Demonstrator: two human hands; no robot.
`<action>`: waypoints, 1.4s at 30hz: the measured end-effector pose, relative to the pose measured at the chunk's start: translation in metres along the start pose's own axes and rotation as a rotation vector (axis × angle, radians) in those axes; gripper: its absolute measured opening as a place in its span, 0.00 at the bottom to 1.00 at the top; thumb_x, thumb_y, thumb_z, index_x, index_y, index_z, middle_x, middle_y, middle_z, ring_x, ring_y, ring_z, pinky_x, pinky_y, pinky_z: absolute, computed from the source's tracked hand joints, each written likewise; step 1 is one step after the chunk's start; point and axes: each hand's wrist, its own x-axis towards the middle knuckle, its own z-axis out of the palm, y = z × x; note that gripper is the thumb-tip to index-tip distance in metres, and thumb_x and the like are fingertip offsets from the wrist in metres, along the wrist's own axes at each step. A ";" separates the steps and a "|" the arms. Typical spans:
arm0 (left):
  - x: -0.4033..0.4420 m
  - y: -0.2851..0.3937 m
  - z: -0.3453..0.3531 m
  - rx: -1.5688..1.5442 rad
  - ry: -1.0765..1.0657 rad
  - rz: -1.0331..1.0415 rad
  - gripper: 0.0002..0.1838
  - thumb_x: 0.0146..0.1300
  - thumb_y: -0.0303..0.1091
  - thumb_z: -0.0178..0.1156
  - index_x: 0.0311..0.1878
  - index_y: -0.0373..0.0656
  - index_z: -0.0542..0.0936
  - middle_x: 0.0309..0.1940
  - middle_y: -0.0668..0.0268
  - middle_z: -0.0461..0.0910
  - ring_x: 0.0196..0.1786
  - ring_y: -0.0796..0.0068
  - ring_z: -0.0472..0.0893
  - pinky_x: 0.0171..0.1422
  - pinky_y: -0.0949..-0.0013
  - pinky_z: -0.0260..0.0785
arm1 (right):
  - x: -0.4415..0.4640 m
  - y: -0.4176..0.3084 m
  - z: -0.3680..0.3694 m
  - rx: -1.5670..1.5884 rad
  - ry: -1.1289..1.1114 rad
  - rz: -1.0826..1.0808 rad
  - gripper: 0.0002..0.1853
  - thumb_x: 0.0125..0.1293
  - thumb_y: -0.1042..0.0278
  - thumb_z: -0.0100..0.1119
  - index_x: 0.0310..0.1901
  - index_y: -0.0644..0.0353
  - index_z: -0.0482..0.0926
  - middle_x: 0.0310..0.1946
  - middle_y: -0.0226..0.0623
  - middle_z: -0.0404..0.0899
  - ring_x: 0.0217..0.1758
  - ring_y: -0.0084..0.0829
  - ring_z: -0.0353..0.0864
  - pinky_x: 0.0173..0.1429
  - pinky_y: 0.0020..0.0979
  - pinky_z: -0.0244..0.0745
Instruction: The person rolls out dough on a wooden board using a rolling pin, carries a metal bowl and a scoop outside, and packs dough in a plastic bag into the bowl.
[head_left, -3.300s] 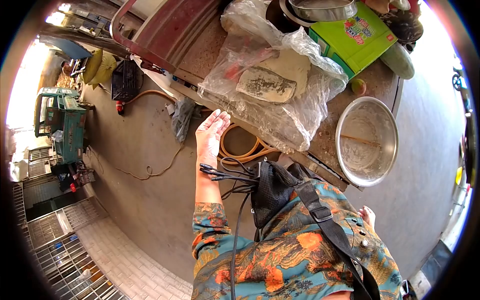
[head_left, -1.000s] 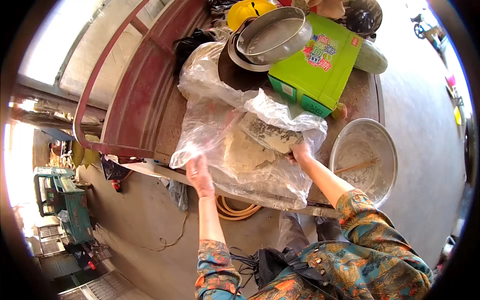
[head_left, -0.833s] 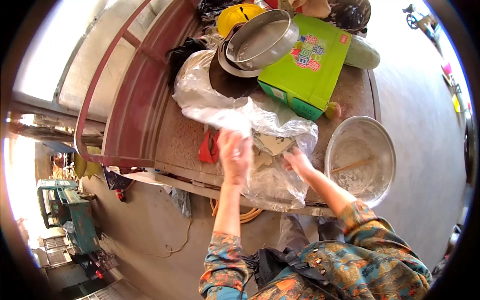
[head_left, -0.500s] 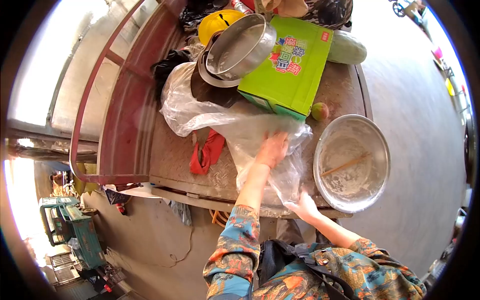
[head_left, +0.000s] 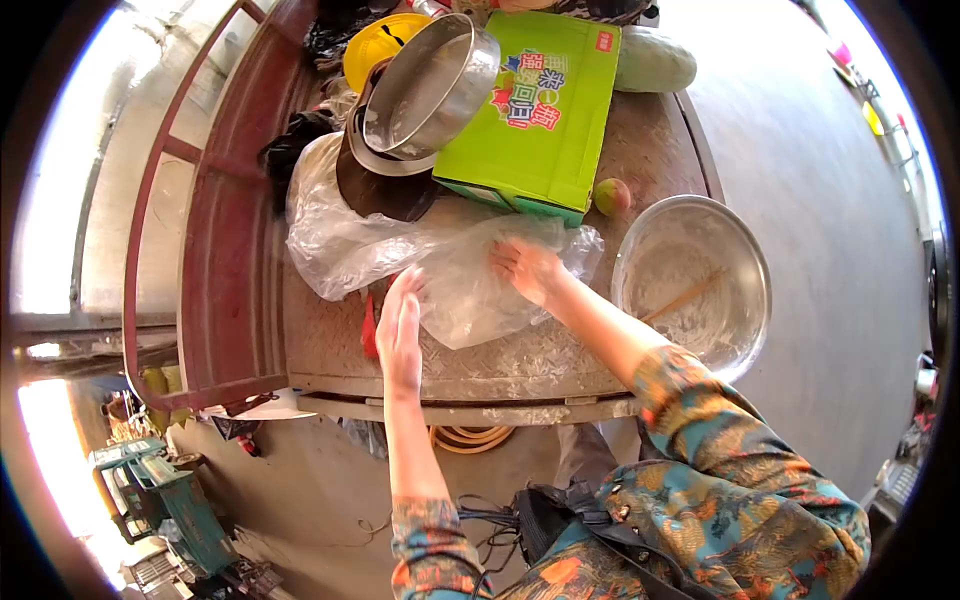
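A crumpled clear plastic bag (head_left: 470, 310) lies across the worn metal bed. On its far right part rests my right hand (head_left: 527, 268), palm down with fingers spread. My left hand (head_left: 402, 335) is by the bag's near left edge, its fingers stretched out and nothing gripped; whether it touches the plastic I cannot tell. Beside it shows a bit of red cloth (head_left: 369, 328), partly hidden by the hand and the bag. To the right stands a steel basin (head_left: 735, 335), powdery inside, with a wooden stick (head_left: 688, 296) in it.
Behind the bag sits a green carton (head_left: 560, 130). A tilted round steel pan (head_left: 425, 90), a yellow helmet-like object (head_left: 375, 45), a large pale green gourd (head_left: 655, 62) and a mango-like fruit (head_left: 612, 197) surround it. A red metal side rail (head_left: 230, 270) borders the left.
My left hand has moved left off the middle of the bag. The right hand has gone from the bag's near corner to its far part. The near edge now lies farther back.
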 end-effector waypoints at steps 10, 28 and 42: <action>0.004 -0.086 0.069 1.276 -0.346 0.252 0.41 0.48 0.46 0.65 0.65 0.44 0.61 0.64 0.57 0.63 0.69 0.55 0.57 0.70 0.45 0.39 | 0.002 -0.009 0.027 -1.142 0.029 -0.246 0.28 0.63 0.57 0.51 0.60 0.66 0.63 0.57 0.52 0.67 0.61 0.48 0.65 0.64 0.40 0.59; -0.011 -0.108 -0.030 1.339 -0.572 0.399 0.07 0.38 0.33 0.62 0.25 0.48 0.76 0.24 0.64 0.79 0.34 0.62 0.79 0.39 0.61 0.71 | -0.281 -0.065 -0.284 -0.278 0.814 -0.164 0.21 0.50 0.65 0.63 0.45 0.65 0.74 0.33 0.34 0.78 0.32 0.26 0.77 0.35 0.29 0.74; -0.047 -0.082 0.004 1.076 -0.622 0.073 0.14 0.42 0.32 0.63 0.36 0.44 0.80 0.31 0.60 0.79 0.39 0.56 0.78 0.44 0.61 0.70 | -0.230 -0.051 -0.036 -1.797 0.087 -0.580 0.51 0.43 0.62 0.72 0.67 0.60 0.52 0.66 0.52 0.53 0.68 0.49 0.55 0.68 0.43 0.53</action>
